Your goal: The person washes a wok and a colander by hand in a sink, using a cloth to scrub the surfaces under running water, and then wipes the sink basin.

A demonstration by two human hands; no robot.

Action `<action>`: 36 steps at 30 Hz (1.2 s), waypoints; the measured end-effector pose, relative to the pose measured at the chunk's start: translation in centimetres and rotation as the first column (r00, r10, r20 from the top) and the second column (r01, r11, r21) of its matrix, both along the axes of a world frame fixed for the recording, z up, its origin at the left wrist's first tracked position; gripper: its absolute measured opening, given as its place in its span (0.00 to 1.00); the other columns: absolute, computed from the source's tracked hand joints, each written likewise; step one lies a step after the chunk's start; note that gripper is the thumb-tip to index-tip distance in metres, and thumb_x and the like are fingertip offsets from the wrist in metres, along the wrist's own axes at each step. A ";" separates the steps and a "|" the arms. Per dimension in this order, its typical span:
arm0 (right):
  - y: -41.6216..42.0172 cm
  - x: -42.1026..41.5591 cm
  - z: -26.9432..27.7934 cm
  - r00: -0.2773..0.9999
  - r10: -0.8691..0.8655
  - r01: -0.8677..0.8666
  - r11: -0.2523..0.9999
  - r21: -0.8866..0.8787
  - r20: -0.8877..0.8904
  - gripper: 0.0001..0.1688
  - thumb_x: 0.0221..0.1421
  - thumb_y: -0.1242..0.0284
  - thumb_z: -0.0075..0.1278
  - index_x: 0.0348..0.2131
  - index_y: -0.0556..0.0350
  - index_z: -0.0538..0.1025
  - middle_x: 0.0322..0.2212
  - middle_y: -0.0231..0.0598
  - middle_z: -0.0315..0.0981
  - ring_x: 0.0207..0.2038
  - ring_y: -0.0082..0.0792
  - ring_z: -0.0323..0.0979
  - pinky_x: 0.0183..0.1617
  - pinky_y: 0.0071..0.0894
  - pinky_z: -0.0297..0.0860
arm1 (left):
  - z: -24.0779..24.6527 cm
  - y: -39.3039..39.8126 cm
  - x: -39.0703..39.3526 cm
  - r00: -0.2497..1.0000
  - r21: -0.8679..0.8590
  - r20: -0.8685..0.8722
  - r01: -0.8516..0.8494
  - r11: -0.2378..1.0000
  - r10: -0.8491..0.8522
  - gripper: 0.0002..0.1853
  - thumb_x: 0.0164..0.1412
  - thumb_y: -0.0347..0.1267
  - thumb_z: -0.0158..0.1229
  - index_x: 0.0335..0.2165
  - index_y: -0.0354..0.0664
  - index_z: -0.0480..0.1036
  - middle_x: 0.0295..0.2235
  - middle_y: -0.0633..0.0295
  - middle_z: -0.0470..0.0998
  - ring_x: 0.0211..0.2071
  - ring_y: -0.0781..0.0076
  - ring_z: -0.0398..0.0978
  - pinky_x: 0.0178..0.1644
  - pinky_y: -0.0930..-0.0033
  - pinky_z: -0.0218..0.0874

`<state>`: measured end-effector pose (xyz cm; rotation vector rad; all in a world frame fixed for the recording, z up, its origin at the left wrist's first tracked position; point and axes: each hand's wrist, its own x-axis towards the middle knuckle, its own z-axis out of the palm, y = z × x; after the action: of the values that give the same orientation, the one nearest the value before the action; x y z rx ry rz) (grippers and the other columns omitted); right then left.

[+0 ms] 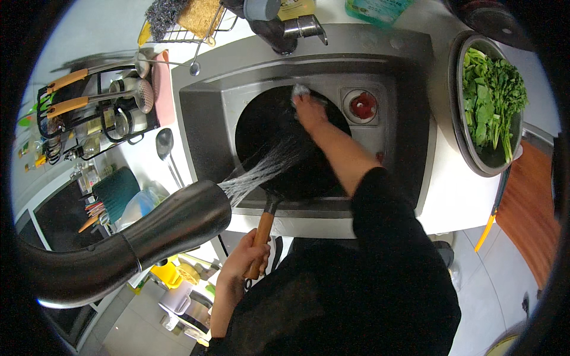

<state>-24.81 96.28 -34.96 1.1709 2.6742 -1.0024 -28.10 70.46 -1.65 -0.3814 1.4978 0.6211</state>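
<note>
A black wok point(285, 142) lies in the dark sink point(200, 133), its wooden handle point(263, 229) pointing over the front edge towards me. My left hand point(249, 256) is wrapped around that handle. At the wok's far side, my right hand point(311, 109) presses a greyish-white scrubber point(301, 90) against the inner surface; the hand is somewhat blurred and the scrubber partly hidden by it. Water sprays from the large black faucet head point(205, 209) at the left into the wok. A round drain with a red piece point(363, 106) in it is right of the wok.
Steel bowls holding leafy greens point(490, 98) stand right of the sink. Left are a ladle point(164, 144), a rack with wooden-handled utensils point(71, 107) and jars. Behind the sink are a faucet lever point(307, 27), a wire basket point(178, 35) with scouring pads, and bottles.
</note>
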 end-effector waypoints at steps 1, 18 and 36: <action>-0.4 2.7 0.1 0.985 0.104 -0.098 0.994 -0.053 0.140 0.19 0.57 0.72 0.44 0.48 0.58 0.67 0.45 0.53 0.67 0.44 0.52 0.71 0.47 0.48 0.69 | -0.4 -0.4 -0.2 0.999 0.039 0.032 -0.014 0.999 0.013 0.17 0.50 0.28 0.56 0.40 0.37 0.64 0.17 0.64 0.66 0.11 0.76 0.64 0.14 0.77 0.56; -11.3 3.7 13.4 0.867 0.405 -0.469 0.464 -0.752 -0.291 0.20 0.60 0.60 0.39 0.39 0.60 0.71 0.39 0.54 0.71 0.43 0.55 0.69 0.48 0.49 0.65 | -1.5 -1.6 -1.2 0.997 0.063 0.074 -0.031 0.998 0.026 0.19 0.52 0.29 0.56 0.41 0.38 0.60 0.19 0.65 0.67 0.12 0.76 0.65 0.15 0.76 0.59; -13.8 -4.1 5.7 0.800 0.024 -0.349 0.831 -0.433 -0.600 0.18 0.54 0.71 0.48 0.44 0.62 0.68 0.38 0.59 0.67 0.44 0.56 0.67 0.46 0.48 0.65 | -1.3 -1.4 -1.2 0.992 0.070 0.122 -0.051 0.996 0.043 0.19 0.51 0.28 0.56 0.42 0.37 0.61 0.19 0.64 0.67 0.12 0.76 0.66 0.14 0.76 0.59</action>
<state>-28.95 82.44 -29.29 0.5064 2.5014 -2.1509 -29.27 69.02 -2.95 -0.3919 1.3510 0.6768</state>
